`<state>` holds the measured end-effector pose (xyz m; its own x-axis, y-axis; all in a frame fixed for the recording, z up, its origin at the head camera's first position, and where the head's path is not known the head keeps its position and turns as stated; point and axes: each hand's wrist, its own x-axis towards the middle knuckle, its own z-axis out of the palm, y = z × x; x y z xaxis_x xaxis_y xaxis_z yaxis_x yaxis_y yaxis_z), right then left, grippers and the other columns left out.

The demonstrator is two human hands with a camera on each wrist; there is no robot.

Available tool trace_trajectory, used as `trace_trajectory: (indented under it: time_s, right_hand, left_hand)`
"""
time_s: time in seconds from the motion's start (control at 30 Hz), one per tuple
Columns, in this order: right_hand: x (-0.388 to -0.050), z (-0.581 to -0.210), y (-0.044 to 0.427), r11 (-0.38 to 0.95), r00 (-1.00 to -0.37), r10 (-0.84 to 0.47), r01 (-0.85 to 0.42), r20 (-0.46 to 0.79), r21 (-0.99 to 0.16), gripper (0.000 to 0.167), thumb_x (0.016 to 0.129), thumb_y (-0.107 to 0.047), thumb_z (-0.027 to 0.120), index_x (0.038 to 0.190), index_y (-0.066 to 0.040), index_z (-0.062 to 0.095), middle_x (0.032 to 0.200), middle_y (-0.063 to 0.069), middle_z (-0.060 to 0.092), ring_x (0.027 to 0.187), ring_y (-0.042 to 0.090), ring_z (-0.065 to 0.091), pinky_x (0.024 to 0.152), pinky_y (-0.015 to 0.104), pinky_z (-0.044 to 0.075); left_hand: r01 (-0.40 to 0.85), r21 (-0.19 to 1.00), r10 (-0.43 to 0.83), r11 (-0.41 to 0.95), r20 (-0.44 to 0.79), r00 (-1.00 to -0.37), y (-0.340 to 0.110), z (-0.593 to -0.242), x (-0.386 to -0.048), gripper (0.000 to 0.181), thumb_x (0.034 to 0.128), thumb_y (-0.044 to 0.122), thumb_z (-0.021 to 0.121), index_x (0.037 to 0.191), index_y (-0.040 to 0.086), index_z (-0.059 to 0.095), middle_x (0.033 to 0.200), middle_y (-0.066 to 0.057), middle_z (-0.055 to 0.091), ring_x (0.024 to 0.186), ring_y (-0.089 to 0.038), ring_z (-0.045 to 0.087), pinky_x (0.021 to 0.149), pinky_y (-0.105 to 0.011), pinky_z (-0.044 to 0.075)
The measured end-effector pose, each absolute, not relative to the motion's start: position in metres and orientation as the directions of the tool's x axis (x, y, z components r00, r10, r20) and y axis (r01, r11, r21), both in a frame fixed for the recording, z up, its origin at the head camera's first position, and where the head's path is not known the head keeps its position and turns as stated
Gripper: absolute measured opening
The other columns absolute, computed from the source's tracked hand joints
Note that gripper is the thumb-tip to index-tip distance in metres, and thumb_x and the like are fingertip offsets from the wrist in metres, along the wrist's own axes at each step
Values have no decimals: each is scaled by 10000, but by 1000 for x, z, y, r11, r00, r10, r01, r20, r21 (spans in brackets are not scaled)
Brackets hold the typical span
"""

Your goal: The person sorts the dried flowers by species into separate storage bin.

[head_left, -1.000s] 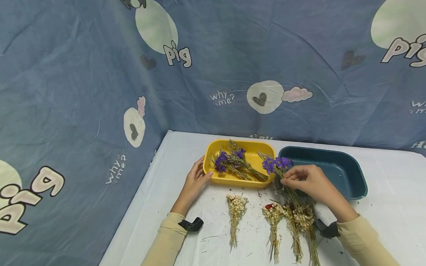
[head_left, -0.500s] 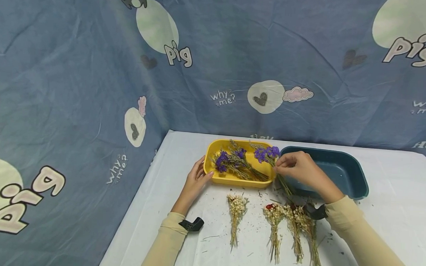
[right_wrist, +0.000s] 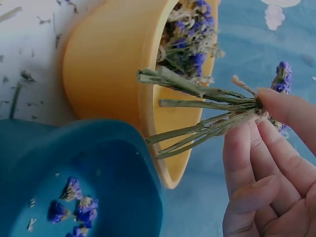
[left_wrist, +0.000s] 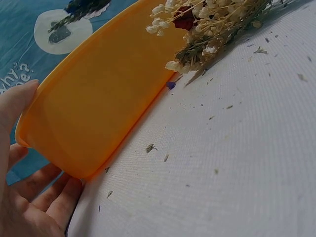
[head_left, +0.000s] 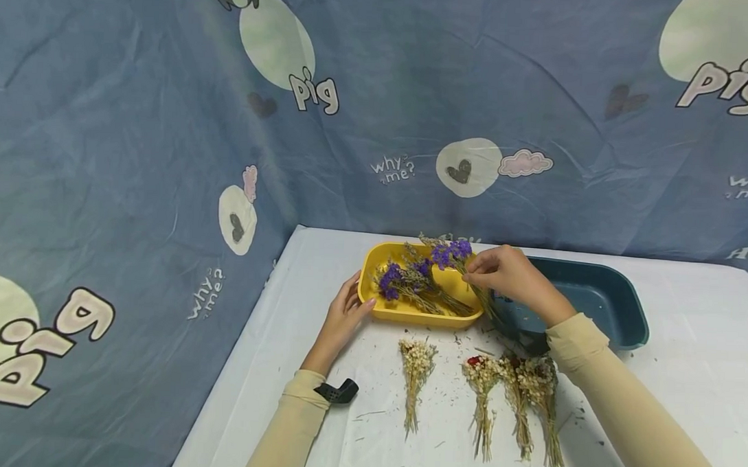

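My right hand [head_left: 502,276] pinches a tied bunch of dried purple flowers [head_left: 452,253] above the right end of a yellow tub [head_left: 420,318]. In the right wrist view, thumb and fingers meet at the twine on the green stems [right_wrist: 197,94], whose cut ends point away from the palm. My left hand [head_left: 346,316] holds the tub's left end, with thumb and fingers around its corner. Inside the tub lie purple flower bunches [head_left: 403,281]. The left wrist view shows the tub's outer wall [left_wrist: 98,94] and the left hand [left_wrist: 34,197] against it.
A dark teal tub [head_left: 632,318] stands right of the yellow one, with loose purple blossoms [right_wrist: 79,207] inside. In front lie a single cream bunch [head_left: 416,372] and several more cream bunches, one with a red flower [head_left: 473,361]. Plant crumbs litter the white tabletop [head_left: 323,259].
My right hand has carried the purple flower bunch left and away from me, from beside the teal tub to over the yellow tub. The left hand has stayed on the yellow tub.
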<state>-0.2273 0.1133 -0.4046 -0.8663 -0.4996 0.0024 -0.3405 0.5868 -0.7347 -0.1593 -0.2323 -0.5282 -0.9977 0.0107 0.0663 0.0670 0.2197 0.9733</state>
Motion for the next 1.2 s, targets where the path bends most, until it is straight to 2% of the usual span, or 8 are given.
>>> trace_trajectory:
  time_s: [0.2,0.47,0.63,0.8,1.2]
  right_hand:
    - [-239,-410,101,591,-849,-528,-359,-9,-722,163,963,-239,751,1026,-100,808,979,68,799,808,147,722,719,365,616]
    - [-248,-416,85,605,-826,-563,-401,-14,-687,162,963,-190,742,1008,-53,815,946,70,803,721,120,687,660,327,575]
    - [-254,-419,79,638,-831,-555,-400,-33,-658,129,959,-184,746,987,-80,817,948,74,804,683,124,659,637,318,544]
    - [-259,-426,74,651,-836,-547,-397,-37,-647,117,959,-170,744,978,-76,811,950,84,800,712,131,669,682,346,572]
    - [-260,-440,60,691,-836,-539,-371,-102,-620,129,967,-180,732,997,-83,812,1013,90,799,836,179,724,786,408,625]
  left_hand:
    - [57,974,3,220,58,-998,-231,-523,-157,694,1004,309,698,1603,309,347,1548,-84,498,1445,-287,494,1220,-457,431]
    - [9,978,-3,208,10,-1000,-232,-525,-161,729,1016,209,679,1637,215,297,1599,-142,439,1492,-332,433,1269,-489,347]
    - [41,977,-4,210,43,-999,-232,-527,-160,705,1008,269,695,1613,293,335,1578,-93,474,1471,-286,468,1254,-460,381]
    - [65,975,0,210,67,-998,-232,-528,-160,687,999,315,706,1591,339,359,1552,-59,502,1451,-257,491,1234,-446,415]
    - [66,977,11,203,65,-998,-233,-526,-159,700,1002,274,704,1602,309,345,1552,-83,499,1441,-279,501,1215,-471,438]
